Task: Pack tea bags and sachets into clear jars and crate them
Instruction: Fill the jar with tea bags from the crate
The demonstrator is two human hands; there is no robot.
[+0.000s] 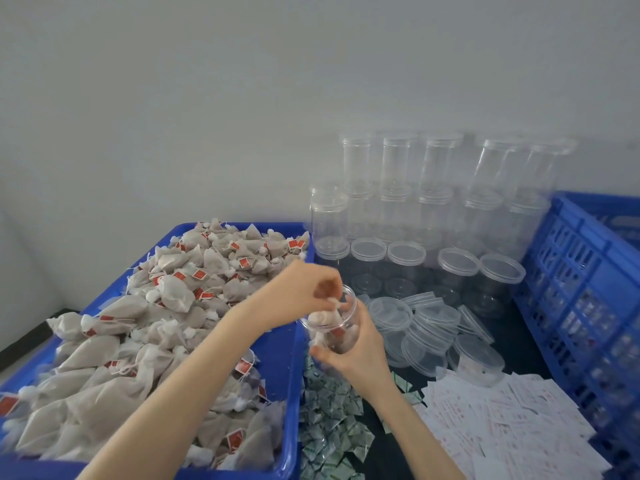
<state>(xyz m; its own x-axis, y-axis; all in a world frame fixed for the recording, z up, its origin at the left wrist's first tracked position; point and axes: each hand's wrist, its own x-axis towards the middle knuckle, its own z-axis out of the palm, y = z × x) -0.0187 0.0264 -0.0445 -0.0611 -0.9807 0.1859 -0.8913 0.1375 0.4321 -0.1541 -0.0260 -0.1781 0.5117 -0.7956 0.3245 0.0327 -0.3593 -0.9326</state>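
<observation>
My right hand [356, 351] grips a clear open jar [334, 323] from below, tilted toward the left, with a few tea bags inside. My left hand [308, 289] is over the jar's mouth and pinches a white tea bag [329, 306] that is partly inside the jar. A blue tray [284, 341] on the left is heaped with grey tea bags [166, 323] bearing red tags. Small green-white sachets [329, 424] lie between the tray and my right forearm.
Stacked empty clear jars [433, 202] stand along the back wall. Loose clear lids [433, 330] lie in a pile right of my hands. White paper slips [502, 427] are spread at the lower right. A blue slatted crate [588, 289] stands at the right edge.
</observation>
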